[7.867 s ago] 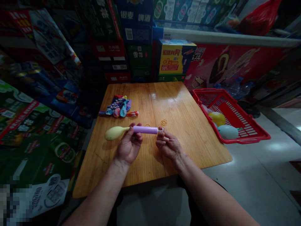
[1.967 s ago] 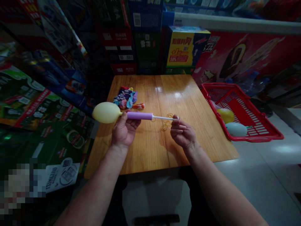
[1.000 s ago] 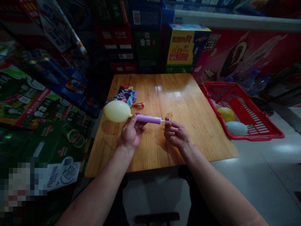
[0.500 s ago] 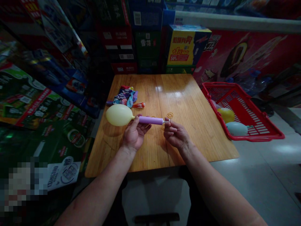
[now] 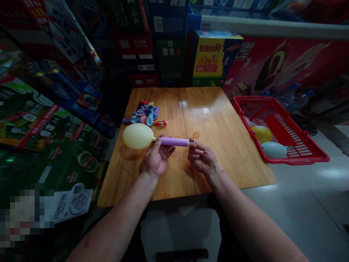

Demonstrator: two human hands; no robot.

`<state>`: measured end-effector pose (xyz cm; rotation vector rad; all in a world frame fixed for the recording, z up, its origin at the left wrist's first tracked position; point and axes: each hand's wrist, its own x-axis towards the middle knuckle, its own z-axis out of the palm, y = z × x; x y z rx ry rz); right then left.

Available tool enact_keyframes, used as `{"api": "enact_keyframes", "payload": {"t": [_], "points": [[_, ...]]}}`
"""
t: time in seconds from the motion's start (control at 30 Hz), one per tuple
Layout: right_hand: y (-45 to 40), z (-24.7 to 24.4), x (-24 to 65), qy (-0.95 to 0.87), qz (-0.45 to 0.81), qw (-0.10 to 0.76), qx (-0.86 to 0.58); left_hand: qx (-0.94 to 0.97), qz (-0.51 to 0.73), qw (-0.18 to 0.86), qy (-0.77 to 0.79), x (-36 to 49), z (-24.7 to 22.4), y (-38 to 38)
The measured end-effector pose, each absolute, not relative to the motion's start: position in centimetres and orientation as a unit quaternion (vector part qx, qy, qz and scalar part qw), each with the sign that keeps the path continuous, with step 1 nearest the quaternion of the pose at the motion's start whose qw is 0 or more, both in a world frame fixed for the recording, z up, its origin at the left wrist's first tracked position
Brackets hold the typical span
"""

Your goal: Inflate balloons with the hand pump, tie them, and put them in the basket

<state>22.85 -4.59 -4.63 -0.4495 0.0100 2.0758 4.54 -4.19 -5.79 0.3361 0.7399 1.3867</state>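
My left hand (image 5: 156, 156) is closed around the nozzle end of a purple hand pump (image 5: 174, 141), its thumb pressing near the neck of a pale yellow balloon (image 5: 138, 136). The inflated balloon sits on the nozzle and points left. At the pump's other end, my right hand (image 5: 200, 154) grips the white handle, mostly hidden by the fingers. Both hands are above the wooden table (image 5: 218, 120). Beyond the balloon lies a pile of colourful flat balloons (image 5: 145, 113). Several thin yellowish rubber bands (image 5: 196, 135) lie near the right hand.
Right of the table stands a red plastic basket (image 5: 308, 159) holding a light blue balloon (image 5: 273, 149) and a yellow balloon (image 5: 261, 134). Stacked cartons (image 5: 170, 54) and a yellow-blue box (image 5: 208, 54) rise behind the table. Beer cartons (image 5: 68, 163) crowd the left side.
My right hand has moved slightly left, pushing the pump handle in so less of the shaft shows. The balloon looks slightly bigger. My left hand keeps its hold.
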Motion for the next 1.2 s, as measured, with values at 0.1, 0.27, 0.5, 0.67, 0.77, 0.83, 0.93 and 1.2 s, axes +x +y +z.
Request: {"api": "enact_keyframes", "payload": {"t": [0.1,0.27,0.5,0.67,0.77,0.83,0.93,1.2], "points": [[-4.2,-3.9,24.4,0.016,0.858,0.475,-0.196,0.138,0.627,0.688,0.338,3.4,-5.3,-3.1],[-3.8,-3.1,25.8,0.002,0.841,0.508,-0.186,0.157,0.673,0.639,0.336,2.2,-4.3,-2.8],[-4.5,-4.7,22.5,0.011,0.869,0.467,-0.164,0.15,0.632,0.69,0.319,4.5,-5.3,-4.7],[-4.5,-3.8,23.8,0.007,0.866,0.471,-0.166,0.16,0.63,0.698,0.3,3.4,-5.1,-3.6],[-4.3,-3.2,25.1,-0.007,0.857,0.488,-0.167,0.172,0.66,0.668,0.298,2.6,-4.4,-3.0],[-4.3,-3.2,25.2,-0.013,0.851,0.501,-0.159,0.179,0.674,0.651,0.301,2.7,-4.1,-3.2],[-4.7,-3.8,24.0,-0.018,0.854,0.496,-0.158,0.174,0.649,0.673,0.309,3.7,-4.3,-4.0],[-4.4,-3.8,23.5,-0.031,0.862,0.47,-0.189,0.162,0.645,0.679,0.311,3.6,-5.4,-3.4]]}}
